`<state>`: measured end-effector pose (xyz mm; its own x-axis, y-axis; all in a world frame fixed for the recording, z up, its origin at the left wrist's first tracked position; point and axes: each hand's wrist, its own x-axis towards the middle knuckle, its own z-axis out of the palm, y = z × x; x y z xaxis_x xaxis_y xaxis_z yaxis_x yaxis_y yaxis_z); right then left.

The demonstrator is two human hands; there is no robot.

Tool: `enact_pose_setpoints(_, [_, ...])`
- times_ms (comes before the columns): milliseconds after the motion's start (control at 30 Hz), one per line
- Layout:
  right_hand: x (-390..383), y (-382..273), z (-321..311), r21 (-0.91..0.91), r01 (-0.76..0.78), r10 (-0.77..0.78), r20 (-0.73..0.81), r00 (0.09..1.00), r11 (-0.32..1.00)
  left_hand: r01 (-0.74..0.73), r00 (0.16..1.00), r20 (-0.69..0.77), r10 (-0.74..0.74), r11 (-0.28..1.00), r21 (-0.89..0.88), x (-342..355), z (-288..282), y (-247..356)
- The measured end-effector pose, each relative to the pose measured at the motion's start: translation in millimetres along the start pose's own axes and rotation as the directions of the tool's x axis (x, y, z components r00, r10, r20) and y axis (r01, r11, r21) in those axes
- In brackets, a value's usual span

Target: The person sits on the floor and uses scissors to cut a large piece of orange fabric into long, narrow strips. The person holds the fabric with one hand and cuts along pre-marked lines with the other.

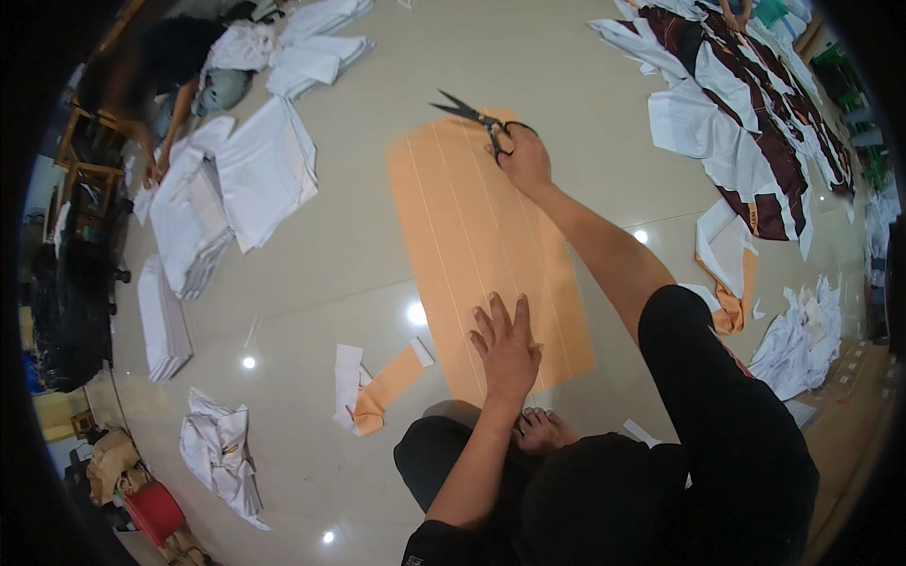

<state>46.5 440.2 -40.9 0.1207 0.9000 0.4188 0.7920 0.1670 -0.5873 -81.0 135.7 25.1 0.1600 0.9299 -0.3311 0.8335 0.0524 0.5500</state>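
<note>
An orange fabric panel [453, 212] with thin pale lengthwise lines lies spread on the floor in front of me. My left hand [507, 351] rests on its near end, fingers spread and palm down. At the far edge of the panel, my right hand [525, 162] grips black-handled scissors [469, 111]. Their dark blades are parted and point to the far left, above or beyond the panel's far edge. Whether the blades touch the fabric, I cannot tell. My bare foot [543, 430] is beside the panel's near edge.
White folded cloth stacks [269, 170] lie at the left, where another person's arm [179, 118] reaches down. Orange and white scraps [387, 389] sit left of the panel. A crumpled white cloth [219, 448] is nearer. Brown and white fabric [746, 113] covers the far right.
</note>
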Motion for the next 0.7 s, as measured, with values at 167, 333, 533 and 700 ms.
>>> enact_pose_setpoints(167, [27, 35, 5, -0.107, 0.017, -0.016, 0.011, 1.000, 0.994, -0.046, 0.999, -0.024, 0.044, 0.995, -0.084, 17, 0, 2])
enact_pose_setpoints(333, [71, 83, -22, -0.113, -0.093, 0.094, 0.000, 0.996, 0.989, -0.074, 0.994, 0.073, 0.076, 0.997, -0.032, 25, 7, 7])
enact_pose_setpoints(533, [39, 50, -40, 0.095, -0.144, 0.156, -0.133, 0.979, 0.985, -0.080, 0.994, 0.077, 0.076, 0.996, 0.050, 16, 14, 7])
enact_pose_setpoints(700, [-102, 15, -97, 0.147, -0.105, 0.128, -0.158, 0.979, 0.984, -0.067, 0.997, 0.051, 0.063, 0.995, 0.068, 10, 18, 13])
